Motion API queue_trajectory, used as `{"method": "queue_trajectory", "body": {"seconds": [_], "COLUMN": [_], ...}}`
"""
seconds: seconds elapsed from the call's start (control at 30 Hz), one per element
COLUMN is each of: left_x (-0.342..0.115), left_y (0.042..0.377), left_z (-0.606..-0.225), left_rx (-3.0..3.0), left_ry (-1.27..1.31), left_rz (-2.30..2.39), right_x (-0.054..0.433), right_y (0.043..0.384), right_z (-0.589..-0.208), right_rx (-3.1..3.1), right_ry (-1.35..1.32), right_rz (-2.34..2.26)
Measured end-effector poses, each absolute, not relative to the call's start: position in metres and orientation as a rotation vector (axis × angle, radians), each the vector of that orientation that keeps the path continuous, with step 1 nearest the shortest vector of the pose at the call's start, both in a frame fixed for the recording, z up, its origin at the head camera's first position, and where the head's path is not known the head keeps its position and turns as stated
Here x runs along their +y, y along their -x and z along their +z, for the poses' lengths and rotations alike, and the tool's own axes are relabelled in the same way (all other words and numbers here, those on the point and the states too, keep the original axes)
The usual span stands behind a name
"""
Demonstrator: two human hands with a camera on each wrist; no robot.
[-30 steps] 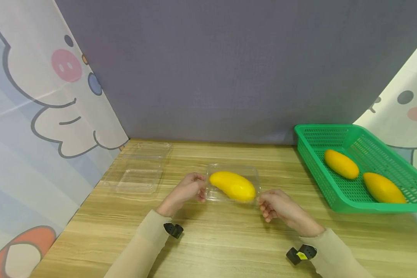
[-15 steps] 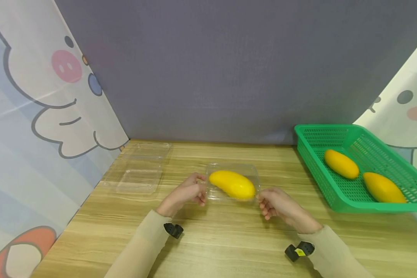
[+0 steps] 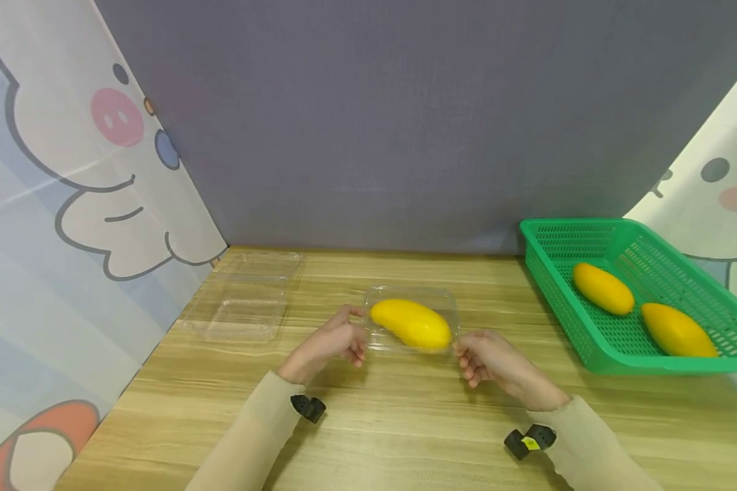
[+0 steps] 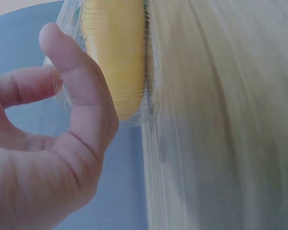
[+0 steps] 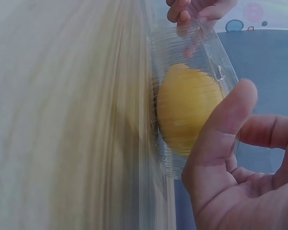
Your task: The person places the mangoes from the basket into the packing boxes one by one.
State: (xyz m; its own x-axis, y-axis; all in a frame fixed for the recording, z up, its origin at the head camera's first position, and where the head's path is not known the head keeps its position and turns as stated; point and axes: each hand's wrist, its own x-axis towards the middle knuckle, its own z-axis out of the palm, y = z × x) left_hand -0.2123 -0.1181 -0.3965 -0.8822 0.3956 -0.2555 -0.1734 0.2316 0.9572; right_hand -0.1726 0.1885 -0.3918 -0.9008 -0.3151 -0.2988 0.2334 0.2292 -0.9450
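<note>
A yellow mango [image 3: 410, 323] lies in a clear plastic box [image 3: 440, 297] in the middle of the wooden table, and shows through the ribbed wall in both wrist views. My left hand [image 3: 334, 342] pinches the box's left rim between thumb and index finger, the other fingers loosely bent below. At the near right corner, my right hand [image 3: 493, 360] pinches the rim in the same way. The right wrist view shows the thumb [image 5: 228, 112] on the near side of the rim, with the index finger [image 5: 266, 130] opposite. I cannot tell whether the box has its lid closed.
An unfolded clear plastic box [image 3: 246, 303] lies at the back left. At the right stands a green perforated basket [image 3: 555, 300] with two mangoes, one farther back [image 3: 603, 289] and one nearer [image 3: 677, 330]. A grey panel [image 3: 368, 136] rises behind the table [image 3: 393, 423].
The box with the mango has shifted very slightly away from me. Both hands stay on its rim, nearly in place, and everything else stands as before.
</note>
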Motion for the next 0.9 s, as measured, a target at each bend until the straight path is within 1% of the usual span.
{"method": "queue_trajectory", "body": {"seconds": [0.9], "left_x": [-0.1147], "left_y": [0.2106], "left_z": [-0.3966], "left_rx": [2.058], "left_ry": [-0.232], "left_rz": [1.702], "right_x": [0.1888], "right_y": [0.1720], "right_z": [-0.3893], "right_rx": [2.128], "right_ry": [0.081], "right_rz": [-1.647]}}
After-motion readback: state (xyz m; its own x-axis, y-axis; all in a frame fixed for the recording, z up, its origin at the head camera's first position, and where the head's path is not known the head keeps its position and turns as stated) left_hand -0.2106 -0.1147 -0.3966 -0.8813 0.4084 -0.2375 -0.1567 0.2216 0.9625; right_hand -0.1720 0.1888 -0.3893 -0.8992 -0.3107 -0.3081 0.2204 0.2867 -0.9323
